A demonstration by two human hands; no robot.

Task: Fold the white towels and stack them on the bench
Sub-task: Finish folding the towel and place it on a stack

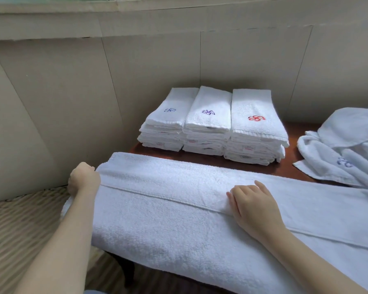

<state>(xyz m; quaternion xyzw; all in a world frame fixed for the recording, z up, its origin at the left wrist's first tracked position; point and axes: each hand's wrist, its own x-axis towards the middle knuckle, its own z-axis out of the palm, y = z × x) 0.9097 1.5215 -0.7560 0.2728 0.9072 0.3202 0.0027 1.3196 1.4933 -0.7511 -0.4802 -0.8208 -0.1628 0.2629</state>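
Observation:
A long white towel [168, 209] lies folded lengthwise across the front of the dark wooden bench [293, 132]. My left hand [83, 181] grips the towel's left end, fingers curled round the edge. Flat on the fold line near the middle rests my right hand [253, 204], fingers straight and pressing the cloth down. Behind the towel stand three stacks of folded white towels [212, 124]; the left two carry a blue emblem on top and the right one a red emblem.
A heap of unfolded white towels [348, 145] with a blue emblem lies at the bench's right end. Beige wall panels [72, 92] close off the back and left. A striped woven mat [19, 225] covers the floor at lower left.

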